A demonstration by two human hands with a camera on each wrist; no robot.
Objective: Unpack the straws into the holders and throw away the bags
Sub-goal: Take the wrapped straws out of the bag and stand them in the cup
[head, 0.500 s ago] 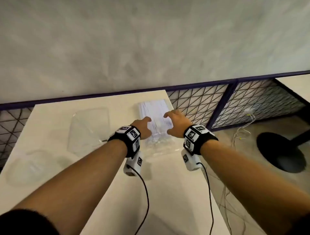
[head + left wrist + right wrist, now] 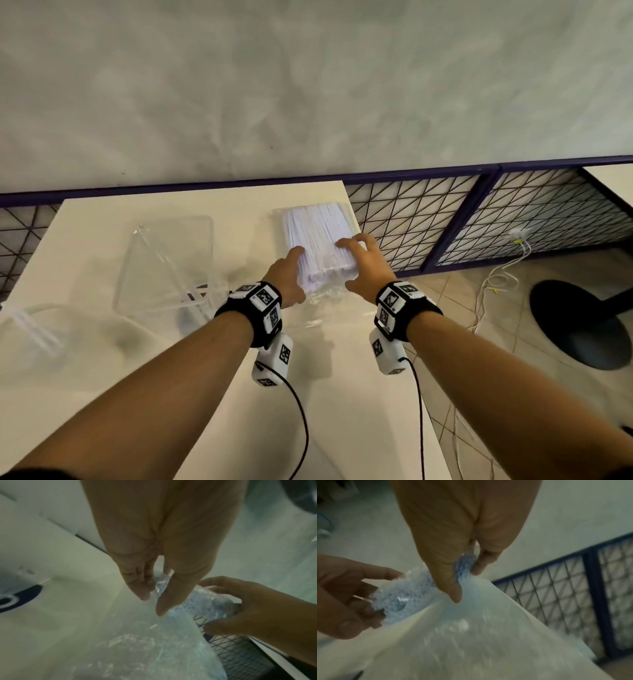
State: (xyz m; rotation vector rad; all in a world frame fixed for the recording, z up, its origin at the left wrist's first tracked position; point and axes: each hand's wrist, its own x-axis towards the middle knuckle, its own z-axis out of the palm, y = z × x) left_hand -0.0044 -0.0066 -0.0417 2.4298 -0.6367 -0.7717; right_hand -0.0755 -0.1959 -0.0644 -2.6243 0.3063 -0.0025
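Observation:
A clear plastic bag of white straws (image 2: 317,236) lies on the white table (image 2: 308,394) near its far right corner. My left hand (image 2: 291,270) grips the near end of the bundle from the left, and my right hand (image 2: 356,263) grips it from the right. In the left wrist view the left hand (image 2: 152,604) has thumb and fingers curled on the bag (image 2: 202,601). The right wrist view shows the right hand (image 2: 465,584) pinching the straw ends (image 2: 412,596) through the plastic. The loose bag mouth (image 2: 329,308) trails toward me. A clear acrylic holder (image 2: 164,260) stands to the left.
A second clear holder (image 2: 30,329) lies at the table's left edge. The table's right edge runs just past the bag, with a blue wire-mesh fence (image 2: 479,219) beyond it. A black round base (image 2: 579,325) and white cables (image 2: 496,274) are on the tiled floor.
Both hands have spread to the sides of the bundle's near end and curled round it. The bag lies in about the same spot.

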